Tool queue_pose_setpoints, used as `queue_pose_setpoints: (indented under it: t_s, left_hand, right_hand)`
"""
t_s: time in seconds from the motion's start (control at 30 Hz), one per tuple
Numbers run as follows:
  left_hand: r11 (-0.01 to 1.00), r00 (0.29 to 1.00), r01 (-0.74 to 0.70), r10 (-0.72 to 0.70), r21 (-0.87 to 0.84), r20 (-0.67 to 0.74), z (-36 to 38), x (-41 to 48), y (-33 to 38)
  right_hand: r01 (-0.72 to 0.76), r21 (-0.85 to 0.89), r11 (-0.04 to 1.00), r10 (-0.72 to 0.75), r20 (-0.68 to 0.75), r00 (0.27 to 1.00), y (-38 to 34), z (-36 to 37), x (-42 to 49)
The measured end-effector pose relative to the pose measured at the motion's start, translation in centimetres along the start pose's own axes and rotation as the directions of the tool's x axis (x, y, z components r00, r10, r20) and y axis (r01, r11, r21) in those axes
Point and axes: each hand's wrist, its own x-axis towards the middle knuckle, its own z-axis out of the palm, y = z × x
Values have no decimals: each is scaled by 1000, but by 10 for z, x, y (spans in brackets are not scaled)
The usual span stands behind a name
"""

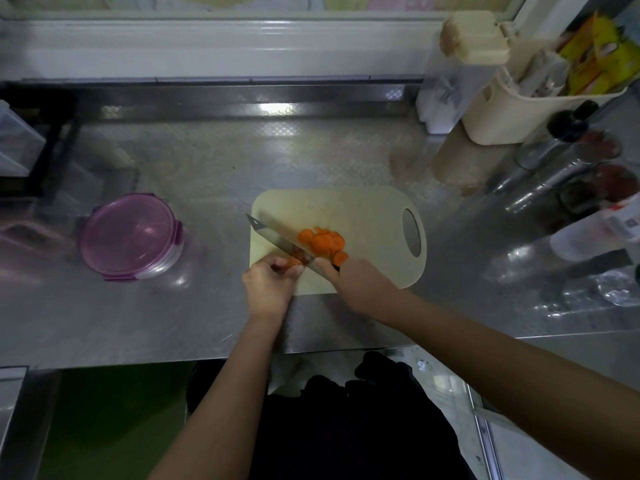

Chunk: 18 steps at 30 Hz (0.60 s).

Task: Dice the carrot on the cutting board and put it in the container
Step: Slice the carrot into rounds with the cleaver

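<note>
A cream cutting board [367, 209] lies on the steel counter. On it sits a pile of orange carrot slices [323, 242]. My left hand [270, 285] pinches the last stub of carrot [295, 261] at the board's near left. My right hand [353, 282] grips the handle of a knife [277, 239]; its blade runs diagonally up-left, right beside my left fingertips and between the stub and the pile. The round container with a purple lid [131, 235] stands to the left of the board, lid on.
A cream basket [512, 109] with packets, a lidded clear jar [446, 91] and several bottles [568, 161] crowd the right side of the counter. A black rack [52, 133] and a clear box stand at the far left. The counter's front edge lies just below my wrists.
</note>
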Motion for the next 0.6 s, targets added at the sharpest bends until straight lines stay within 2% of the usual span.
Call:
queue_pose_setpoints:
  t_s: [0.13, 0.23, 0.37, 0.43, 0.6]
  left_hand:
    - [1000, 1000, 15, -15, 3, 12, 0, 2, -1]
    - [999, 999, 33, -33, -4, 12, 0, 3, -1]
    - [1000, 1000, 15, -15, -4, 16, 0, 4, -4]
    - [1000, 1000, 8, -8, 3, 12, -1, 4, -4]
    - [1000, 1000, -11, 11, 1, 10, -1, 4, -4]
  right_hand:
    - [-80, 185, 980, 87, -28, 996, -15, -7, 4]
    - [10, 171, 985, 6, -95, 995, -16, 8, 24]
    - [-31, 84, 996, 39, -96, 995, -12, 29, 54]
    - [-47, 94, 994, 59, -130, 990, -12, 31, 61]
    - [-97, 79, 992, 105, -107, 989, -12, 36, 67]
